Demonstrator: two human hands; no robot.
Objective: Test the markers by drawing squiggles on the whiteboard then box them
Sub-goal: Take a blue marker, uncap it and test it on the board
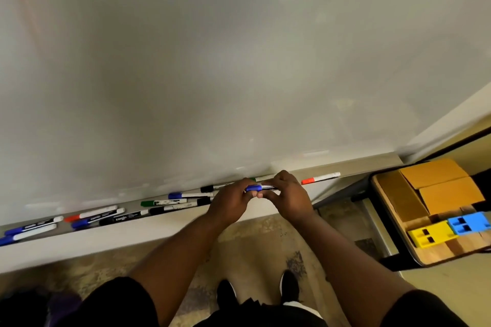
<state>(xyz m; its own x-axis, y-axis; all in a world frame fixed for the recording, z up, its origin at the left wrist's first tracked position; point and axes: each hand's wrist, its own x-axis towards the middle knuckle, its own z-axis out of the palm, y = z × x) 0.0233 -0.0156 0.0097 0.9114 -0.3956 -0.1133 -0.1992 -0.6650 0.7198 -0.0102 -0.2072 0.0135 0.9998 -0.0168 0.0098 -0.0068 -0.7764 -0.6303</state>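
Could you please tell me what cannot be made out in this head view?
Head view:
Blue marker: barrel mostly hidden by the left hand and right hand gripping it; cap seated or loose, unclear.
Marker behind the hands: mostly hidden by the right hand.
Leftmost marker: cut off by the left edge.
Cardboard box: contents hidden by its flaps.

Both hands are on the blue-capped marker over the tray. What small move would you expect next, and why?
Probably pulling the cap off. The left hand pinches the blue cap end of the marker while the right hand holds its barrel, and the whiteboard in front shows no blue squiggle, so it looks untested.
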